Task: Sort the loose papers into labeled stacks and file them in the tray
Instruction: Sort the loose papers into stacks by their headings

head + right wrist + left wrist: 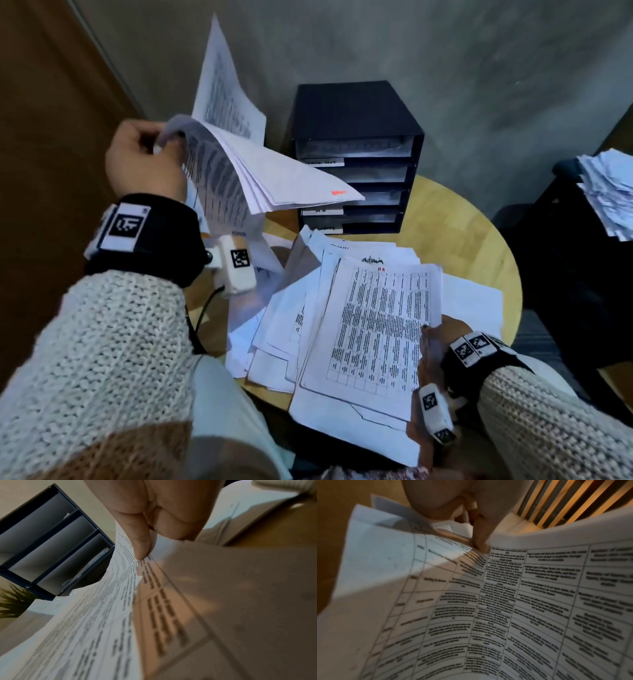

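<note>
Each hand grips papers: left hand (144, 161) a sheaf (274, 178) (hiding the tray (356, 113)), right hand (433, 346) one sheet (376, 329).

A grey wall (445, 61) stands behind a round wooden table (462, 233); a brown door (41, 137) is at left.

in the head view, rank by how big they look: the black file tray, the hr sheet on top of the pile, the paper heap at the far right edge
1. HR sheet, though it lies nearest the camera.
2. Black file tray, close behind it in apparent size.
3. Paper heap at the right edge, cut off by the frame, so its full extent is unknown.
</note>
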